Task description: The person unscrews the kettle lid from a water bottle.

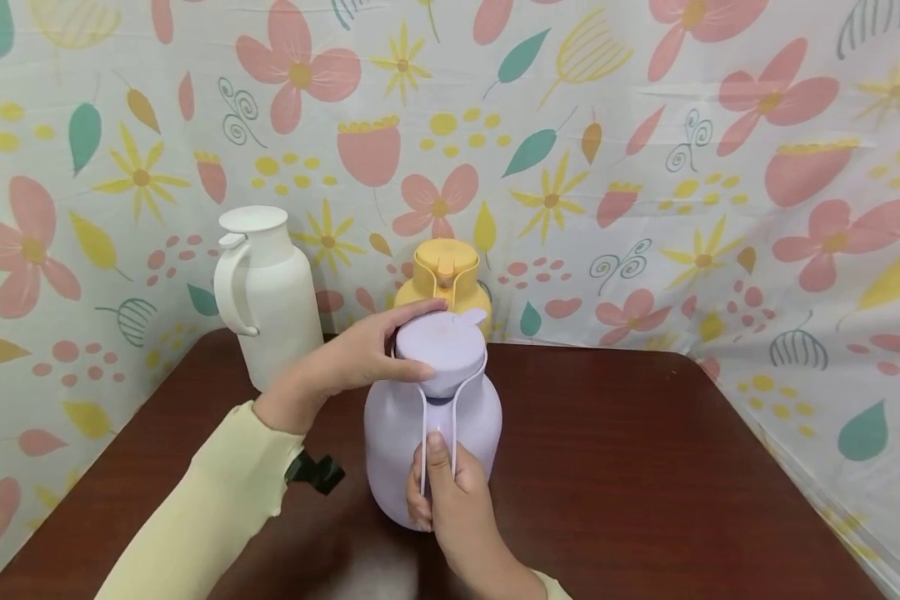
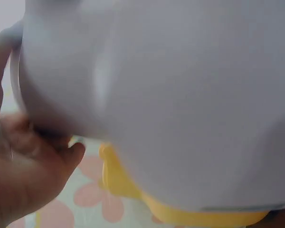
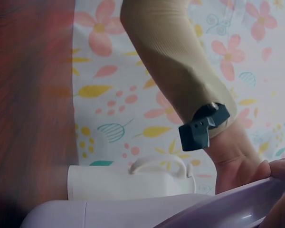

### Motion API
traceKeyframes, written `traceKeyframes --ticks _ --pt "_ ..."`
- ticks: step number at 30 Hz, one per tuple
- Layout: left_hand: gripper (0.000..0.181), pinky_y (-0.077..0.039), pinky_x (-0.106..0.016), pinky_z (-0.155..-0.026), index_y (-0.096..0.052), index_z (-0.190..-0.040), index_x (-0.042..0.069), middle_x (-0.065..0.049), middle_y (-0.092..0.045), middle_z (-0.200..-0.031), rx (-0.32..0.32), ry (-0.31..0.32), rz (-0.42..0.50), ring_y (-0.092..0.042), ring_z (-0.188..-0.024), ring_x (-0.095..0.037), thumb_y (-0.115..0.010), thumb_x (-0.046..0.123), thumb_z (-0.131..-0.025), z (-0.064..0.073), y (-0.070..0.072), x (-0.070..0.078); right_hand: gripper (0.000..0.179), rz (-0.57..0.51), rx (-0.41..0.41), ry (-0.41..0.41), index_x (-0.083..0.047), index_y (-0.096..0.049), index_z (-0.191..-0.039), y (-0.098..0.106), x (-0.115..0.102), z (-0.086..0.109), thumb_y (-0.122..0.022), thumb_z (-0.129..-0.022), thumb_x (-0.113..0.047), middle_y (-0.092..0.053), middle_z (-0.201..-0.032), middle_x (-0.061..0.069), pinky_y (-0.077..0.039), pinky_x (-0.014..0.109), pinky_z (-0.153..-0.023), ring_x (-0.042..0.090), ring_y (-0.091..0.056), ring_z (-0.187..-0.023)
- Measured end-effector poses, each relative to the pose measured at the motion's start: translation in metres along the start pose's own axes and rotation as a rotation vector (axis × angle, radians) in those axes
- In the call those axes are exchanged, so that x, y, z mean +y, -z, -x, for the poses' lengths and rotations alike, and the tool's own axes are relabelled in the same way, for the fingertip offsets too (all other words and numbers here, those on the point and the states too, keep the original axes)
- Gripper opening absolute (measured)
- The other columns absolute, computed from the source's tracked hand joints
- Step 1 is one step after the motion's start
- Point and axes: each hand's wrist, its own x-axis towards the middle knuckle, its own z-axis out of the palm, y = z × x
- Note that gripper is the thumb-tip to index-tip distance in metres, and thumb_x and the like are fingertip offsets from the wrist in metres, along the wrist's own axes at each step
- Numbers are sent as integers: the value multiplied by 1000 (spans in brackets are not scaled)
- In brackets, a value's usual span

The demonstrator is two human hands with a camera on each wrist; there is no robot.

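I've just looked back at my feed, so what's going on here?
A person's left hand holds the lid of a lavender jug, while the right hand grips its handle. A yellow jug is behind it, partly hidden. A white jug stands to the left on the dark table.

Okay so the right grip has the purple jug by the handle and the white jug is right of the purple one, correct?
Not quite: the head view shows the white jug left of the purple jug. The right grip does hold its handle.
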Motion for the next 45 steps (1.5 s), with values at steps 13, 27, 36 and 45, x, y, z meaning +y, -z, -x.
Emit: traceKeyframes --ticks 13,27,36,45 --pt "99 -38 -50 -120 -30 -162 12 -8 -41 -164 510 179 14 -44 -148 -27 -84 31 -82 17 -61 18 56 -9 11 -3 14 -33 -75 -3 0 -1 -30 -114 -26 -24 -51 27 -31 22 -39 0 -35 -43" --pt "136 -26 -56 -126 -15 -165 10 -18 -25 -169 137 42 18 -28 -156 -37 -72 85 -68 4 -14 3 56 3 -1 -12 14 -34 -77 -2 0 0 -29 -114 -29 -26 -53 27 -31 22 -40 0 -36 -43" --pt "123 -24 -46 -126 1 -165 6 -17 -11 -173 -363 62 192 -15 -160 -34 -84 42 -84 -17 35 -10 57 2 -2 -27 14 -33 -76 -2 -1 1 -30 -114 -29 -26 -53 28 -32 22 -40 1 -36 -43" --pt "112 -25 -51 -126 -13 -166 12 -13 -20 -171 -174 64 195 -23 -157 -30 -82 46 -84 -3 14 -7 55 11 -3 -9 13 -34 -77 -1 0 0 -29 -114 -27 -27 -53 27 -32 23 -40 1 -36 -43"
